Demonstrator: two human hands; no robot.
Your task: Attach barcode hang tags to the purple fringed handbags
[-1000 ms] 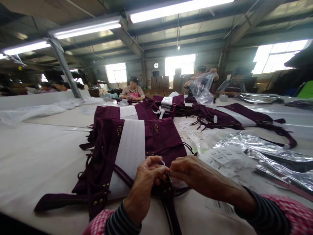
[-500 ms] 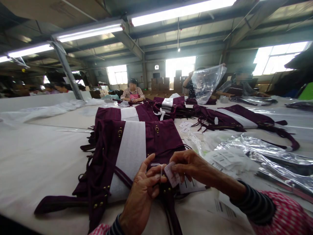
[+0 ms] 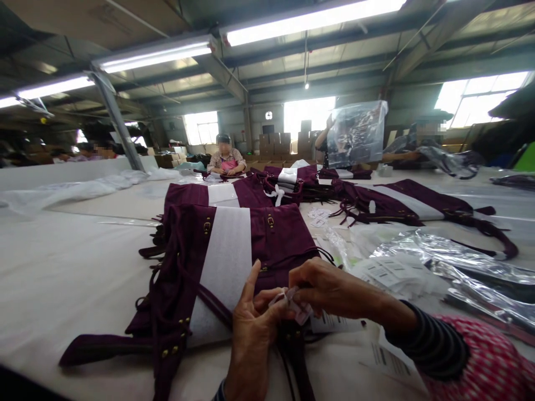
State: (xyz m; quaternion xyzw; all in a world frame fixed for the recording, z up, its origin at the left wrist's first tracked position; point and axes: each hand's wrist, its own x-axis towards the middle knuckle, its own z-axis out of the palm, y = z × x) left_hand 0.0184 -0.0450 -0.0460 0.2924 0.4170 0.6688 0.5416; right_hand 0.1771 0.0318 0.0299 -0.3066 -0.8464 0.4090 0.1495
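A purple suede bag with a white paper band across it lies in front of me on the white table. My left hand and my right hand meet over the bag's near strap. Both pinch a small white hang tag on a thin plastic loop. My left forefinger points up; the other fingers curl round the tag. A barcode label lies just under my right hand.
More purple bags lie further back. A pile of white tags and clear plastic bags sit at the right. Across the table one person sits, another holds up a plastic bag. White wrapping sheets lie far left.
My hands have risen a little from the strap and drawn the tag out between them. The person opposite has lifted the plastic bag higher and spread it.
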